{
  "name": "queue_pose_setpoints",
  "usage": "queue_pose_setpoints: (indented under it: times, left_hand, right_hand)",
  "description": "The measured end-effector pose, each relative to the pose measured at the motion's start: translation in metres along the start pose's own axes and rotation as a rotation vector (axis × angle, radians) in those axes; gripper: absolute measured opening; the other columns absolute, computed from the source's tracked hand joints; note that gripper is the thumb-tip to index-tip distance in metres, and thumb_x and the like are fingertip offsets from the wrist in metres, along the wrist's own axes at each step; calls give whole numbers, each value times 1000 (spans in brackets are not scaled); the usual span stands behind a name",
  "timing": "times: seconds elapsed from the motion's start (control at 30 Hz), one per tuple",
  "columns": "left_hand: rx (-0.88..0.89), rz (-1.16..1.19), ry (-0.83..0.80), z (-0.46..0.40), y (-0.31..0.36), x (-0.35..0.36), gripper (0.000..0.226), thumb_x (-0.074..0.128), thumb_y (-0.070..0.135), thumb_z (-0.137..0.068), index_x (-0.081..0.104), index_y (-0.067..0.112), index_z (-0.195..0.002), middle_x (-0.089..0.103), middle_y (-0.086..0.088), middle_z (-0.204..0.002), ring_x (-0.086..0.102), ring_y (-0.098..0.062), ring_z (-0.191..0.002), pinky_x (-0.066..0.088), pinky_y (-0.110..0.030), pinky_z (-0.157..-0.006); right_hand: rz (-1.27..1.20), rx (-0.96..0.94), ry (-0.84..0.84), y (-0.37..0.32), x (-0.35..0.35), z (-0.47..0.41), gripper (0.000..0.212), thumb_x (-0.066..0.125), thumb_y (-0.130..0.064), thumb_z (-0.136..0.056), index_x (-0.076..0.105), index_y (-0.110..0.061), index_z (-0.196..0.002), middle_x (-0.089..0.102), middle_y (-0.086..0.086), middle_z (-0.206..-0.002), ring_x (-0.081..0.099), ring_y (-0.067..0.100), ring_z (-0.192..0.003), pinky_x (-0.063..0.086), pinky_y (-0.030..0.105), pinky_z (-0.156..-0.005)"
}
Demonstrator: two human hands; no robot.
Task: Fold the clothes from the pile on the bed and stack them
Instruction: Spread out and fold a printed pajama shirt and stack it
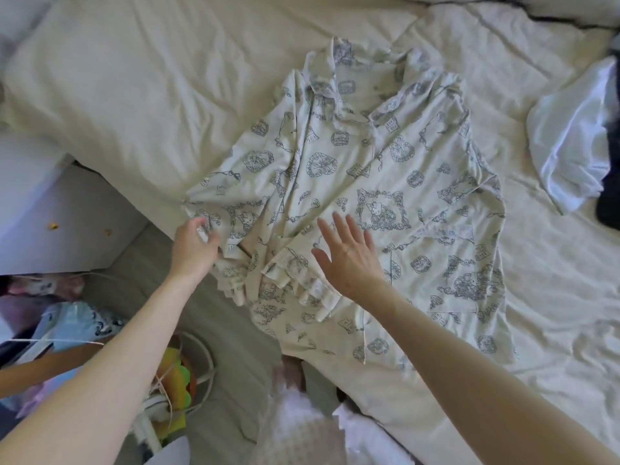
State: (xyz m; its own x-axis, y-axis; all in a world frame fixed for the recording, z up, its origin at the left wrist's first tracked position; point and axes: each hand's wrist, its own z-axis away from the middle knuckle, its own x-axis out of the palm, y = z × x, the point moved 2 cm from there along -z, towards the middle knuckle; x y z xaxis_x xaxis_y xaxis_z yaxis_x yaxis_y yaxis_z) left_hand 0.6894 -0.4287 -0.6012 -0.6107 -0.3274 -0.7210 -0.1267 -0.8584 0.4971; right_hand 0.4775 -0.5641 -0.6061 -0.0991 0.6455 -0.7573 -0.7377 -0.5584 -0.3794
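Printed pyjama shirt spread collar-up on the bed, hem hanging off the near edge, directly under both hands. Left hand pinching the shirt's left edge, fingers curled into the cloth; right hand flat and spread, pressing the middle. Probably mid-fold on the first side: next, likely carrying that pinched edge across toward the right hand while the palm anchors. Soft, thin, creased cream knit with grey drawings. Further right of the right hand, white garment and something dark, crumpled, unfolded.
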Motion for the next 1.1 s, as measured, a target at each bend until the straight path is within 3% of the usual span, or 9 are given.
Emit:
queue_pose_setpoints:
  times: [0.2, 0.3, 0.37, 0.43, 0.57, 0.73, 0.93, 1.0, 1.1]
  left_hand:
    - [104, -19, 36, -87, 16, -19, 57, 63, 29, -89, 41, 11, -138, 43, -12, -137, 43, -26, -125, 36, -42, -105]
    - [145, -80, -139, -107, 16, -15, 29, 62, 35, -88, 61, 11, -104, 64, -6, -97, 59, -24, -90, 46, -30, -75]
    - [161, 47, -115, -116, 14, -25, 22, 58, 31, -91, 59, 10, -84, 52, 2, -67, 51, -10, -60, 37, -19, -53]
    - [147, 177, -50, -126, 10, -42, 23, 55, 26, -93, 54, 8, -79, 41, 3, -60, 43, 1, -45, 31, -10, -42]
    - [136, 273, 95, -153, 8, -82, 23, 51, 24, -95, 50, 9, -77, 41, -2, -64, 44, -15, -59, 35, -28, -57]
    - [128, 313, 200, -184, 17, -105, 17, 55, 20, -92, 60, 17, -76, 48, 7, -66, 40, -4, -58, 33, -15, -55]
    - [110, 214, 226, -185, 28, -107, 34, 54, 27, -93, 50, 11, -62, 40, 3, -53, 34, -12, -51, 31, -24, -52]
    - [145, 160, 199, -168, 42, -106, 45, 51, 27, -95, 38, 15, -53, 33, 2, -49, 30, -13, -48, 26, -18, -45]
    - [163, 211, 107, -131, 63, -91, 42, 51, 24, -96, 42, 17, -55, 38, 6, -50, 34, -8, -47, 27, -15, -45]
  right_hand:
    - [56, 14, 75, -39, -5, -68, 57, 26, -43, -101, 3, -29, -151, -10, 1, -159, -15, 23, -145, -7, 49, -116]
    - [41, 38, 131, -50, -5, -92, 57, 31, -43, -100, 6, -31, -150, -8, 1, -160, -12, 23, -146, -6, 48, -115]
    - [61, 63, 126, -56, -5, -99, 60, 33, -44, -100, 5, -31, -151, -11, 0, -159, -12, 23, -146, -8, 48, -115]
    - [107, 67, 109, -60, -6, -105, 63, 32, -46, -99, -2, -31, -151, -16, -1, -158, -15, 22, -145, -10, 47, -114]
    - [113, 70, 103, -72, -13, -118, 65, 29, -48, -99, -6, -30, -150, -17, -2, -158, -19, 19, -144, -14, 45, -112]
    - [157, 21, 29, -80, -18, -139, 59, 33, -47, -98, 8, -31, -149, -7, -2, -160, -12, 22, -146, -6, 50, -115]
    - [117, 23, -92, -79, -21, -147, 60, 36, -47, -97, 13, -29, -149, -4, 0, -160, -7, 24, -146, -1, 52, -115]
    - [-39, 29, -36, -83, -28, -143, 52, 38, -41, -99, 25, -25, -147, 8, 2, -159, 3, 22, -146, 6, 48, -116]
    - [-490, 152, 170, -85, -37, -119, 39, 43, -29, -100, 49, -15, -136, 47, 5, -142, 44, 19, -129, 33, 30, -105]
